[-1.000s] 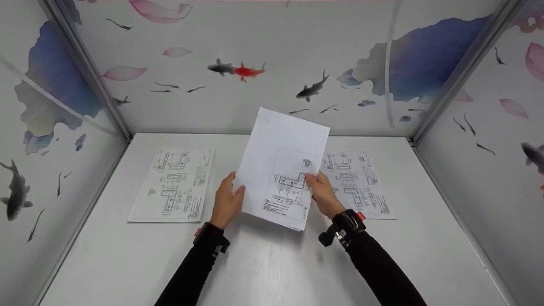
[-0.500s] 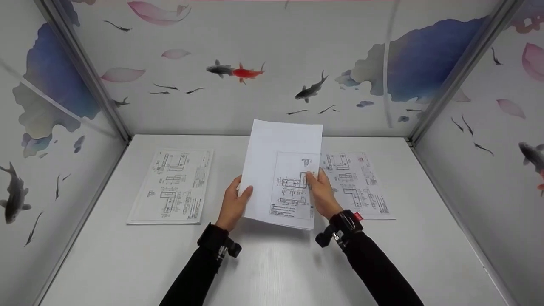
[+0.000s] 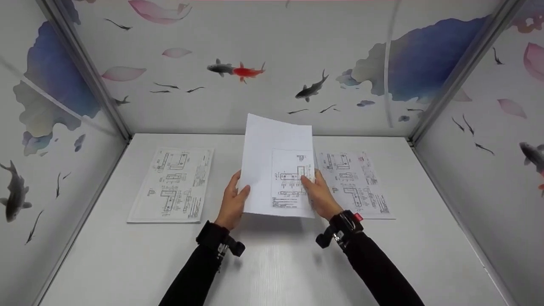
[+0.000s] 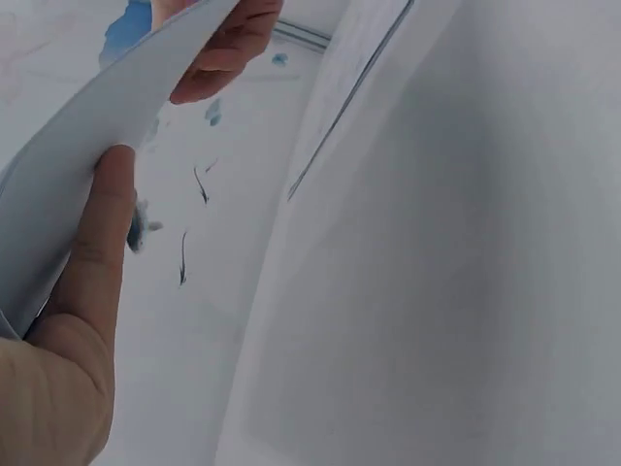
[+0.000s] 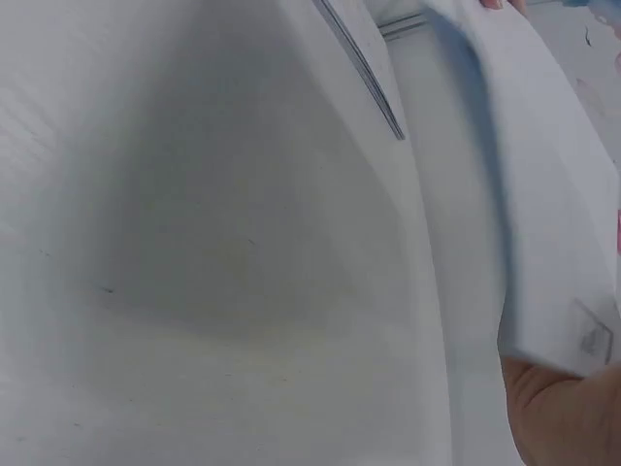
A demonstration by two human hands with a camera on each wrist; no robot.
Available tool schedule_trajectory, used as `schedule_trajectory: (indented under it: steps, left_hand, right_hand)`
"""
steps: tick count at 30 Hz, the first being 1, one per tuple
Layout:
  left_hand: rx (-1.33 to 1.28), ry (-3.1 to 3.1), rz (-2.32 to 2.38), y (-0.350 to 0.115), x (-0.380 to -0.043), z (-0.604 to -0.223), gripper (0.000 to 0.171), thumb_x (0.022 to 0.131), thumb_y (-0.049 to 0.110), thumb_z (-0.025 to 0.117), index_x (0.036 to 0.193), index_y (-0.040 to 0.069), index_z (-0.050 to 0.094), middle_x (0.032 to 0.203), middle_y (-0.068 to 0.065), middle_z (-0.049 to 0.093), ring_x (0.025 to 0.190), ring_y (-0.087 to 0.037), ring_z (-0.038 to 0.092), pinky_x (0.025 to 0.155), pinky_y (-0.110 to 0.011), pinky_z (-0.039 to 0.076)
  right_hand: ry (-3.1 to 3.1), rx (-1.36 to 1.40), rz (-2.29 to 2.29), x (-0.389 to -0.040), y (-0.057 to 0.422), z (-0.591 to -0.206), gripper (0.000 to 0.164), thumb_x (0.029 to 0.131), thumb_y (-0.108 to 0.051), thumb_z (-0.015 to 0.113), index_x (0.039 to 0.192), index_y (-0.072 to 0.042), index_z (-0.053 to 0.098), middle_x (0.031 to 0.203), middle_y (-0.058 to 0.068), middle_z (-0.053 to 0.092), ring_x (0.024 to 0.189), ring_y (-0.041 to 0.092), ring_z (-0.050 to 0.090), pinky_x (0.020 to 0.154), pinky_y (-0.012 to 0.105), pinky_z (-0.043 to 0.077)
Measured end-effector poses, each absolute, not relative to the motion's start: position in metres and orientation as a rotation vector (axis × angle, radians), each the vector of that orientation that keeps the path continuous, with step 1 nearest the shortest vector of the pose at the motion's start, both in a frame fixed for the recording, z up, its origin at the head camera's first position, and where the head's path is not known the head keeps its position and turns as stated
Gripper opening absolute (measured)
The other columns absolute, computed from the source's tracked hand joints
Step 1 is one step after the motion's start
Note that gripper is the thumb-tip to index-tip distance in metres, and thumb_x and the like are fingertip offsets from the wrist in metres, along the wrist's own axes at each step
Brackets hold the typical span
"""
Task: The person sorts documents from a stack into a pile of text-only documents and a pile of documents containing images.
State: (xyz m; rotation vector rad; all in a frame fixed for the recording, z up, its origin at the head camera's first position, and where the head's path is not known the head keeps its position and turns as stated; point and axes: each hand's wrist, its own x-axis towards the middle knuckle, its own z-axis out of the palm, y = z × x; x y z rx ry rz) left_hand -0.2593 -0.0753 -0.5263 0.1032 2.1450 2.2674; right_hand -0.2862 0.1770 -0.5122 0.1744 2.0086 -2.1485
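In the head view a small stack of paper sheets [image 3: 261, 165] is held up over the middle of the table, slightly bent. Its top sheet is mostly white, with a technical drawing on the lower right. My left hand [image 3: 232, 205] grips the left edge, thumb in front and fingers mostly hidden behind. On the opposite edge my right hand [image 3: 324, 196] pinches the sheets, its thumb lying over the drawing. The left wrist view shows the underside of the sheets [image 4: 107, 107] with a finger of my left hand [image 4: 82, 301] against it.
On the white table [image 3: 272, 272] a pile of printed drawings [image 3: 182, 182] lies at the left. Another pile of drawings [image 3: 357, 187] lies at the right, partly covered by the held sheets. Panels [image 3: 272, 38] painted with fish and petals enclose the back and sides.
The held sheets have turned from a slant to nearly upright, shifting a little left. Their near edge sits higher than before. Both hands have kept hold; the two piles have not moved.
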Motion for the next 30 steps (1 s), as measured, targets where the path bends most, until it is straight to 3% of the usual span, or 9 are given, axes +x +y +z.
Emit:
schedule_trajectory:
  steps: [4, 9, 13, 18, 25, 30]
  left_hand:
    - [0.044, 2.121, 2.322, -0.074, -0.263, -0.528, 0.055, 0.102, 0.008, 0.045, 0.154, 0.015, 0.026, 0.156, -0.004, 0.036, 0.14, -0.022, 0.039, 0.115, -0.044, 0.031]
    - [0.011, 2.189, 2.276, -0.074, -0.268, -0.53, 0.054, 0.102, 0.007, 0.044, 0.153, 0.011, 0.027, 0.153, -0.009, 0.04, 0.133, -0.026, 0.046, 0.11, -0.043, 0.037]
    - [-0.016, 2.262, 2.201, -0.076, -0.272, -0.534, 0.052, 0.102, 0.007, 0.045, 0.152, 0.008, 0.03, 0.151, -0.011, 0.042, 0.136, -0.028, 0.043, 0.115, -0.047, 0.031]
    - [-0.037, 2.33, 2.093, -0.078, -0.275, -0.541, 0.052, 0.101, 0.009, 0.046, 0.151, 0.005, 0.031, 0.154, -0.014, 0.038, 0.148, -0.03, 0.026, 0.121, -0.049, 0.018]
    - [-0.037, 2.363, 1.961, -0.077, -0.283, -0.542, 0.052, 0.101, 0.009, 0.045, 0.15, -0.001, 0.03, 0.154, -0.021, 0.035, 0.145, -0.038, 0.03, 0.117, -0.051, 0.026]
    - [-0.103, 2.356, 1.872, -0.078, -0.287, -0.542, 0.053, 0.102, 0.009, 0.043, 0.151, -0.001, 0.027, 0.157, -0.022, 0.03, 0.146, -0.041, 0.026, 0.118, -0.051, 0.025]
  right_hand:
    - [1.99, 0.114, -2.044, -0.283, 0.179, -0.515, 0.041, 0.104, -0.021, 0.046, 0.144, -0.018, 0.039, 0.118, 0.008, 0.066, 0.1, 0.02, 0.067, 0.081, 0.031, 0.054]
    - [2.019, 0.085, -1.88, -0.28, 0.187, -0.516, 0.035, 0.103, -0.021, 0.049, 0.136, -0.008, 0.051, 0.11, 0.009, 0.071, 0.089, 0.02, 0.071, 0.07, 0.033, 0.057]
    - [2.158, 0.096, -1.695, -0.279, 0.191, -0.517, 0.032, 0.1, -0.022, 0.055, 0.124, -0.003, 0.061, 0.096, 0.006, 0.073, 0.076, 0.016, 0.068, 0.06, 0.029, 0.053]
    - [2.268, 0.149, -1.641, -0.278, 0.192, -0.52, 0.028, 0.094, -0.016, 0.064, 0.117, 0.0, 0.066, 0.091, 0.007, 0.074, 0.072, 0.015, 0.068, 0.055, 0.027, 0.05]
    - [2.323, 0.229, -1.678, -0.281, 0.189, -0.527, 0.031, 0.09, -0.01, 0.068, 0.118, 0.003, 0.065, 0.093, 0.011, 0.074, 0.071, 0.017, 0.069, 0.053, 0.027, 0.053]
    - [2.328, 0.274, -1.643, -0.284, 0.187, -0.53, 0.035, 0.091, -0.012, 0.068, 0.122, 0.003, 0.063, 0.099, 0.014, 0.073, 0.074, 0.017, 0.069, 0.057, 0.028, 0.055]
